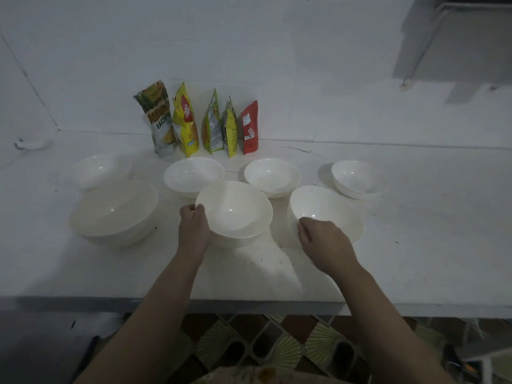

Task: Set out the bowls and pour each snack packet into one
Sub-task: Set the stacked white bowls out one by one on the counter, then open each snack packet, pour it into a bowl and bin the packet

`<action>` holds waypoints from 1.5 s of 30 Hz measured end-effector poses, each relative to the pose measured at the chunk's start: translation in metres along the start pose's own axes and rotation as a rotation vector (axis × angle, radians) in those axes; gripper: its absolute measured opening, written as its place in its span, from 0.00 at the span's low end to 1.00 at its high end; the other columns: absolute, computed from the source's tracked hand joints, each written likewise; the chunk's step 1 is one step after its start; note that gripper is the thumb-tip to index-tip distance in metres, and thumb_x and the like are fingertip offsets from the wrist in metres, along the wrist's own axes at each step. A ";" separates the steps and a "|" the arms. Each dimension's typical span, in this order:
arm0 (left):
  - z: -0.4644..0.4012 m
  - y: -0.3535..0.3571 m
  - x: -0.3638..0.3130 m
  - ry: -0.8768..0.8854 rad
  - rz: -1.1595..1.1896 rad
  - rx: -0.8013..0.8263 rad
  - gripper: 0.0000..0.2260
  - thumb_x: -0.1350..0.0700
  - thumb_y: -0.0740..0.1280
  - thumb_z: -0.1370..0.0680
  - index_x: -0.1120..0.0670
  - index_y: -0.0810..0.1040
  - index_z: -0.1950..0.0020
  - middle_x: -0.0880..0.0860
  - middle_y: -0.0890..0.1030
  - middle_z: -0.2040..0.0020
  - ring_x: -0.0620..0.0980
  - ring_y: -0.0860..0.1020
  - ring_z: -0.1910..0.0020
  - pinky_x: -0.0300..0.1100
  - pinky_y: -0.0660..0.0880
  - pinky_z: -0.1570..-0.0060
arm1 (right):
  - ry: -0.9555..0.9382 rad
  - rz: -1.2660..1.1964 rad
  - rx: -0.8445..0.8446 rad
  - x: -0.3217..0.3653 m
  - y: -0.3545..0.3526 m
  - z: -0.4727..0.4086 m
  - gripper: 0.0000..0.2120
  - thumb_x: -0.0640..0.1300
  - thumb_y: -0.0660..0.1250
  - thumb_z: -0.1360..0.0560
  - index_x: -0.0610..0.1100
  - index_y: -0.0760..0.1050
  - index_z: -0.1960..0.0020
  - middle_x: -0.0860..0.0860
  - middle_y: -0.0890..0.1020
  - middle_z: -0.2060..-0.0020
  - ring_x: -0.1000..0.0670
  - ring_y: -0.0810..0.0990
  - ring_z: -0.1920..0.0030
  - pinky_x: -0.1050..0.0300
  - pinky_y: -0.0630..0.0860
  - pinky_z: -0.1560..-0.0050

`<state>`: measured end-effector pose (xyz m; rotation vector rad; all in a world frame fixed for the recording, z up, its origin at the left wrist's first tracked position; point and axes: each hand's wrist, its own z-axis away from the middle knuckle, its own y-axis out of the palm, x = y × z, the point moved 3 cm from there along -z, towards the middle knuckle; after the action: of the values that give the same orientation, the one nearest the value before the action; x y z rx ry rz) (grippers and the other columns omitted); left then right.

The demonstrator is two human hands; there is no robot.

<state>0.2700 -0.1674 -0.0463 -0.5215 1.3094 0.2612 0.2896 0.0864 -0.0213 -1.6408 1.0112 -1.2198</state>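
- Left hand pinches the middle bowl by its near-left rim, tilting it, I judge for placement.
- Right hand grips the right bowl by its rim.
- Snack packets stand unopened along the counter back edge.

White counter: 7 white bowls mid-counter, 5 snack packets upright along back edge by wall.

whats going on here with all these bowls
A person is setting out white bowls on a counter. The left hand grips the rim of the middle front bowl, and the right hand grips the rim of the bowl beside it. Five more bowls stand around, all empty. Five snack packets stand upright by the wall.
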 end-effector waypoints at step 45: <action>-0.319 -0.169 -0.078 0.215 0.011 0.188 0.09 0.52 0.58 0.19 0.51 0.72 0.42 0.53 0.76 0.40 0.54 0.75 0.40 0.55 0.71 0.36 | 0.147 -0.912 -0.028 0.336 0.105 -0.290 0.25 0.53 0.58 0.18 0.45 0.61 0.25 0.48 0.68 0.27 0.47 0.67 0.28 0.54 0.65 0.32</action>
<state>0.0591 -0.4649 0.0122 -0.3901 1.5286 0.0911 0.0627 -0.3057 0.0328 -2.1402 0.3191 -1.9250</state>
